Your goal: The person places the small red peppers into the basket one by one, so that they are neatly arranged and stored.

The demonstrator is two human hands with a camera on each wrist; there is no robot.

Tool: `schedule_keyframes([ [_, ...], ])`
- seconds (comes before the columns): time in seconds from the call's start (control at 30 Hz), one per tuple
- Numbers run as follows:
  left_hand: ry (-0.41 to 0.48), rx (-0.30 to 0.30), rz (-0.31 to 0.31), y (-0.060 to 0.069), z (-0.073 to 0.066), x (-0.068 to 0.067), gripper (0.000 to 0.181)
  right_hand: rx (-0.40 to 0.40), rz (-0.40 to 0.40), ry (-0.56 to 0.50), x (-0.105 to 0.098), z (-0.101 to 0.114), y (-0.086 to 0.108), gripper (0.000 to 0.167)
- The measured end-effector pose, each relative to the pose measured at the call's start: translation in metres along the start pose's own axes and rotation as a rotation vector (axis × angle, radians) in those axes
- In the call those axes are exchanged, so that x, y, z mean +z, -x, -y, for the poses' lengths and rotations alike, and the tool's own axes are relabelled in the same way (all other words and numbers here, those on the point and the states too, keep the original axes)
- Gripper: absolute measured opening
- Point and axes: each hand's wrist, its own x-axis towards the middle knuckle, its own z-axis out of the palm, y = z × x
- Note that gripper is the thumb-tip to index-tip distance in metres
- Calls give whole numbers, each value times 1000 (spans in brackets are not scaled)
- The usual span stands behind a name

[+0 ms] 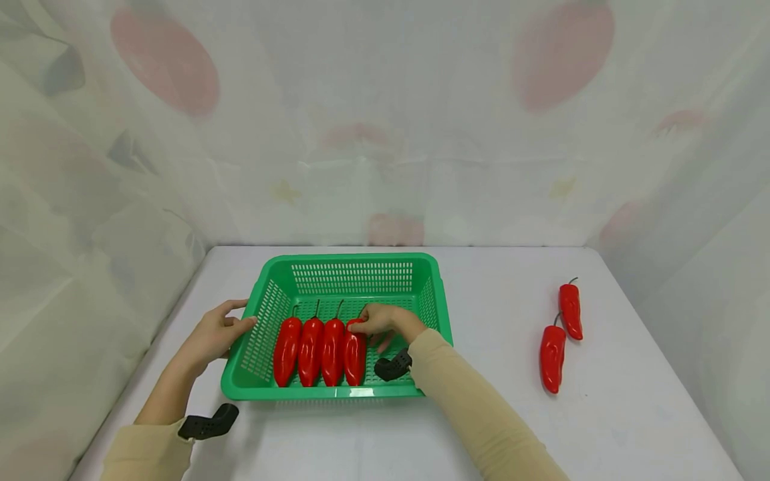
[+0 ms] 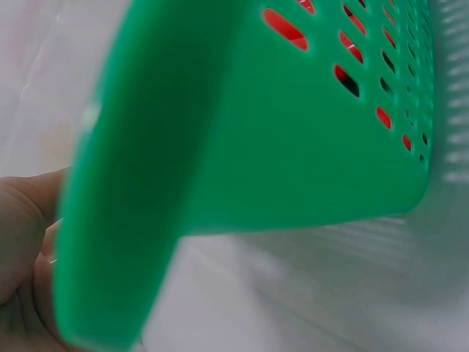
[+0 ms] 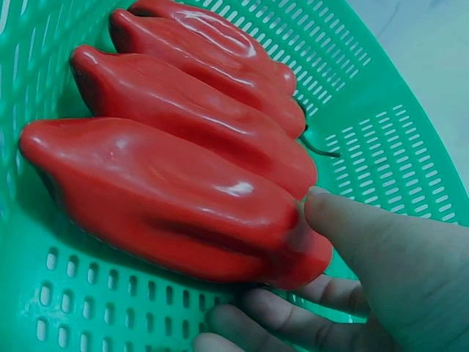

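Note:
A green plastic basket (image 1: 289, 393) stands on the white table, and several shiny red chili peppers (image 1: 310, 351) lie side by side in its left half, stems toward the back. My left hand (image 1: 212, 337) holds the basket's left rim, thumb over the top; in the left wrist view the rim (image 2: 146, 169) hides part of that hand. Inside the basket, my right hand (image 1: 381, 322) pinches the rightmost pepper (image 1: 355, 361) by its stem end. The right wrist view shows the thumb (image 3: 330, 213) on top of this pepper (image 3: 176, 198) and fingers beside its underside.
On the table to the right of the basket lie two more red peppers, one farther back (image 1: 570, 310) and one nearer (image 1: 552, 359). A pale printed curtain (image 1: 481, 133) hangs behind the table and along its sides.

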Motion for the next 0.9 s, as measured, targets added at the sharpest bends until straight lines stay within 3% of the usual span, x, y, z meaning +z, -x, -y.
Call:
schedule_keyframes([
  [0.3,7,4,0,-1,0,1,68,-17,-58,14,-10,2,6,44],
  [0.7,1,-4,-10,-1,1,1,68,-90,-115,82,-18,10,14,35],
  [0.9,3,-5,-10,-1,1,1,67,-158,-162,179,-21,14,18,34],
])
